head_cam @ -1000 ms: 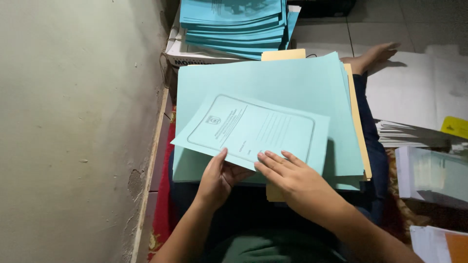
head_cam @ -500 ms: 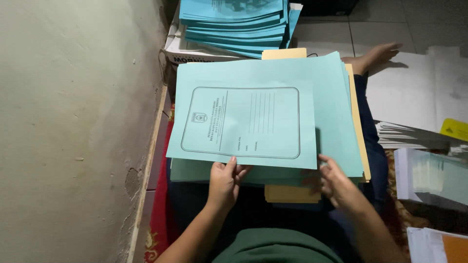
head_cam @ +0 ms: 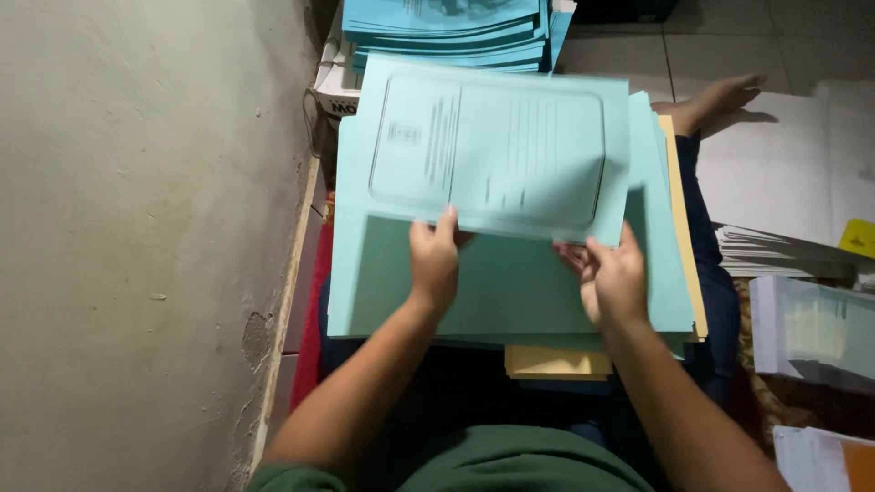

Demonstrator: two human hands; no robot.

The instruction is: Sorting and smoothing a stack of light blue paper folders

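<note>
You are holding a thin, flat, light blue paper cover (head_cam: 497,150) with a printed frame on it. Your left hand (head_cam: 435,264) is pinching its bottom edge, fingers closed on the paper. Your right hand (head_cam: 612,278) is gripping the same edge, fingers curled. The cover is sitting just above your fingers, over a smooth pile of light blue sheets (head_cam: 510,292) on your lap.

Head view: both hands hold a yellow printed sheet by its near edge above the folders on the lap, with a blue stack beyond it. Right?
Not quite. The head view shows the sheet is light blue, not yellow. The left hand and right hand do hold its near edge above the folders, with the blue stack beyond.
</note>
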